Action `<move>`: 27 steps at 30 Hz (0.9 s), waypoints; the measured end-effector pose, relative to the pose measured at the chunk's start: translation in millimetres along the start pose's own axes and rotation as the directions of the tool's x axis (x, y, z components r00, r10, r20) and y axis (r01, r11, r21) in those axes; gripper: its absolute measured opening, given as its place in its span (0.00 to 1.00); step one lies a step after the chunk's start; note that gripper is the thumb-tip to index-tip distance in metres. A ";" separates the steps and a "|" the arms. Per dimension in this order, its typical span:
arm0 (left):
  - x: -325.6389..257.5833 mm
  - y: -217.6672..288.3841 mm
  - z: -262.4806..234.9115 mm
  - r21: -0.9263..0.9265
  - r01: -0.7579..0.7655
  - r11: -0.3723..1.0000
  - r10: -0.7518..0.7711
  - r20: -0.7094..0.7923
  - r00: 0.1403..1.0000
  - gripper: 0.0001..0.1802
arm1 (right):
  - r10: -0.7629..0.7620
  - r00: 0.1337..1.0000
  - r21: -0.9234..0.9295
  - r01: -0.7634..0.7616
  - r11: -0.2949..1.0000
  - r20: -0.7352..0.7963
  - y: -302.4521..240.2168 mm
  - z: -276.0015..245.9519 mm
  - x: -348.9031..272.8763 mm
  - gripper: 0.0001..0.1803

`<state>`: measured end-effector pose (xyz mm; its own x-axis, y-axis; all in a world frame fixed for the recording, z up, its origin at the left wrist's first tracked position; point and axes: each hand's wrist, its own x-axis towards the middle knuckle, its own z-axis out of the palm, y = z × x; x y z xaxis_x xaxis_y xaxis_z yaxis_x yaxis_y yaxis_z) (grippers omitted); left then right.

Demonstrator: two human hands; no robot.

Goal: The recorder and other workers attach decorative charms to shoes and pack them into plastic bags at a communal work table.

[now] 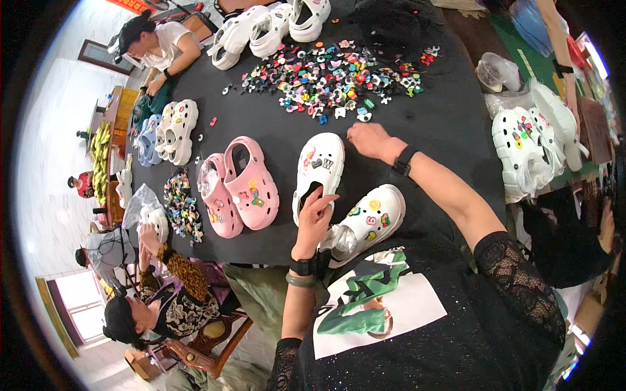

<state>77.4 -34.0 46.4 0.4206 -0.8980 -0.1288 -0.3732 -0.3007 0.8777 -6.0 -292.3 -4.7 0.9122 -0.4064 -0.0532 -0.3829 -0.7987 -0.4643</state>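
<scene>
A white clog (328,150) with several charms on its toe lies on the black table. My left hand (313,223) grips it at the foot opening, with some fingers inside. My right hand (372,141) is closed just right of the clog's toe, palm down. What its fingertips hold, if anything, is too small to make out. Nearest me lies a second white clog (373,218) with fruit-like charms and clear plastic in its heel. Beyond my right hand spreads a big heap of colourful shoe charms (326,78).
Pink clogs (251,186) stand to the left, beside a smaller charm pile (182,202). Cream clogs (179,133), blue clogs (150,140) and far white clogs (268,31) line the table. Co-workers sit at the left; bagged white clogs (521,143) are at the right.
</scene>
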 end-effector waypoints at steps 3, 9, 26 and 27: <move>1.2 -3.9 -2.8 0.005 -0.031 0.999 0.031 -0.010 0.999 0.09 | 0.216 0.944 0.176 -0.175 0.969 -0.250 3.9 -12.0 7.7 0.11; 1.5 -9.0 -4.3 -0.317 0.028 0.948 -0.046 -0.047 0.998 0.08 | 0.126 0.915 0.607 0.148 0.780 -0.384 -30.1 -18.9 9.3 0.09; 62.4 -8.4 20.5 0.133 0.082 0.988 -0.077 -0.040 0.996 0.20 | -0.511 0.835 -0.418 0.398 0.816 -0.202 -79.2 -18.4 -11.2 0.19; 70.3 -14.9 22.4 0.399 0.054 0.915 -0.059 0.000 0.998 0.18 | -0.526 0.834 -0.434 0.415 0.799 -0.170 -82.5 -20.4 -14.8 0.23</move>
<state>94.0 -99.8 13.9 0.4415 -0.8790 -0.1801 -0.6490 -0.4514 0.6123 9.1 -229.5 52.4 0.9367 0.0056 0.3500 0.0093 -0.9999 -0.0090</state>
